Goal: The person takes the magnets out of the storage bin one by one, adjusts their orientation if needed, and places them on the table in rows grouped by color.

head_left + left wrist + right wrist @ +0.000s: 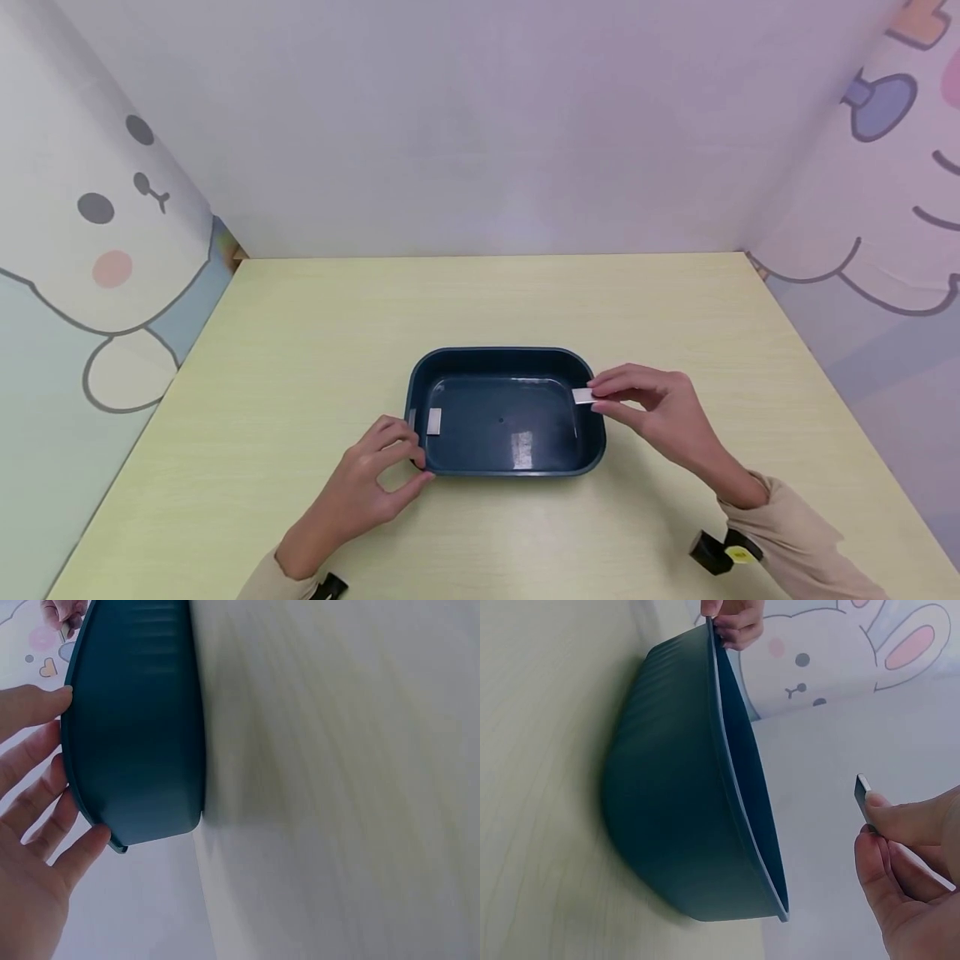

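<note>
Dark-blue basin (501, 421) on pale table (300, 350); white piece (434, 422) inside, cartoon-printed panels (112, 167) flanking.

The tub (472, 437) stands on the surface (495, 300), its long side toward the person. Lying piece (434, 422): inside the tub, on its floor, at the left end. Left hand (367, 479): at the tub's near left corner, fingers on the rim. Right hand (660, 408): right of the tub, its fingers holding the second piece (582, 396) above the right end, apart from the rim. Back wall (480, 133): behind the surface. Left panel (37, 208) and right panel (862, 208): flanking it.
</note>
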### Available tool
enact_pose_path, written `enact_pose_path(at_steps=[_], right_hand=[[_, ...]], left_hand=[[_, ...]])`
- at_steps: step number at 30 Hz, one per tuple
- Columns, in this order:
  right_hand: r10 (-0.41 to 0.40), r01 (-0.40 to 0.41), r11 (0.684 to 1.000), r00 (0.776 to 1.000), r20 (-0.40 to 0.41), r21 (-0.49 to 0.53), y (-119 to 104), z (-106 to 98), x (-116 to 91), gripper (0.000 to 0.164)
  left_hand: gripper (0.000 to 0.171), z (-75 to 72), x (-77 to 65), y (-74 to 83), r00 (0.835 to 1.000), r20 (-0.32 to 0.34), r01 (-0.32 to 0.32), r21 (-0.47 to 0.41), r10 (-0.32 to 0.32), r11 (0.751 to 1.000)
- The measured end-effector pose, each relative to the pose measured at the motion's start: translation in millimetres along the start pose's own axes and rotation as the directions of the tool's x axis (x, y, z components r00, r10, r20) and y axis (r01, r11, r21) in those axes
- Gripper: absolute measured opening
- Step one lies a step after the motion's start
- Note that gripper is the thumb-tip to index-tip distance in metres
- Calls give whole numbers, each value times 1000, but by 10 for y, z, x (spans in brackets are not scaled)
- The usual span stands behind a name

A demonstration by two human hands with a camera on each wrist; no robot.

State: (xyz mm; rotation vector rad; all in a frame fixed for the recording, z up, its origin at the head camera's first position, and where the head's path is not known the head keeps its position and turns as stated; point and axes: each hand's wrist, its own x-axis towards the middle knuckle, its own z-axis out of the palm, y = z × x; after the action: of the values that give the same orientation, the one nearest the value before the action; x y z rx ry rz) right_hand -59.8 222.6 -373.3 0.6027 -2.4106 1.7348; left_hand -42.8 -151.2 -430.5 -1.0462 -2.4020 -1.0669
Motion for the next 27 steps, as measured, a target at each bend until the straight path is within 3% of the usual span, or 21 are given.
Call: enact_pose_path(at_steps=[5,15,27], right_hand=[[-7,7,1000,1000,-19,4,26,-49,-35,21],[2,-3,1000,1000,-23,-27,116,-153,-92,21],[26,-28,999,998,-52,-36,205,-259,-195,22]], left_hand=[[17,5,5,-7,999,-20,-33,9,33,999],[15,-3,-3,-1,1000,-1,-3,-2,3,1000],[18,6,6,-9,999,-25,-42,17,43,999]])
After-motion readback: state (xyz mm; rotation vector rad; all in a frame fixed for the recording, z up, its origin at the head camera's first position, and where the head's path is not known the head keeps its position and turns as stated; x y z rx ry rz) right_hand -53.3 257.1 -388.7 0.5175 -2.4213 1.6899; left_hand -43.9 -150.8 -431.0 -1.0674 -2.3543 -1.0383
